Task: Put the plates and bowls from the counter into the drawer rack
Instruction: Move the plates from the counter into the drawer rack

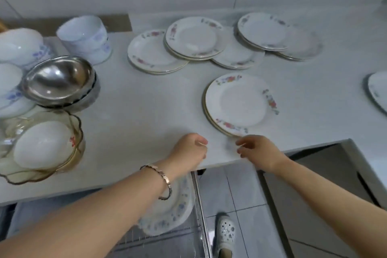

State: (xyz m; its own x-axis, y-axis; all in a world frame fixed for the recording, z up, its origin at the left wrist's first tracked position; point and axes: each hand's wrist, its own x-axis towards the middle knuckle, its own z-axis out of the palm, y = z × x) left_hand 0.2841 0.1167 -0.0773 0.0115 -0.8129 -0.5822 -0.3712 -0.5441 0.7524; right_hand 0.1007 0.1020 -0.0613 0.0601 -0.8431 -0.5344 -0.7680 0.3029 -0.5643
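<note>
A short stack of floral-rimmed white plates (240, 103) lies near the counter's front edge. My right hand (256, 151) hovers just below its near rim, fingers loosely curled, holding nothing. My left hand (190, 150), with a bracelet on its wrist, floats beside it over the counter, also loosely curled and empty. More floral plates (192, 37) lie in overlapping stacks at the back. Steel bowls (59, 80), white bowls (85, 35) and a glass bowl (41, 144) crowd the left. In the open drawer rack (201, 205) below stands an oval floral plate (176, 207).
Another plate (378, 90) pokes in at the right edge. The white counter (136, 115) ends in a front edge above the drawer. A steel sink rim (360, 163) lies at the lower right. My shoe (225, 230) stands on the tiled floor.
</note>
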